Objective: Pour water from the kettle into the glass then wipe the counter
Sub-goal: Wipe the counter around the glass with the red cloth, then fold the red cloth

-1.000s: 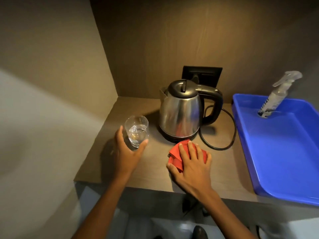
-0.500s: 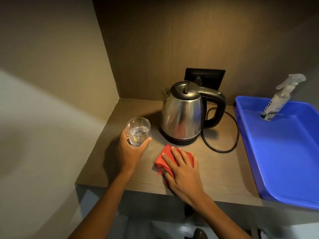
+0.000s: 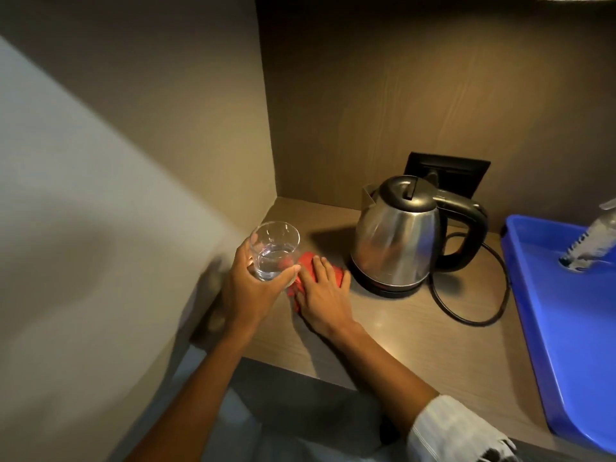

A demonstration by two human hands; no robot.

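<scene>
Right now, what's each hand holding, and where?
Left hand grips the glass around its lower side. Right hand presses flat on the red cloth, not gripping.

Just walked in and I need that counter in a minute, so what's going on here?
A person is wiping the counter. The right hand presses a red cloth flat on the surface, just left of the steel kettle, which sits on its base. The left hand holds the glass, partly filled with water, in its grip, apparently raised off the counter. A spray bottle stands in the blue tray at the right.
</scene>
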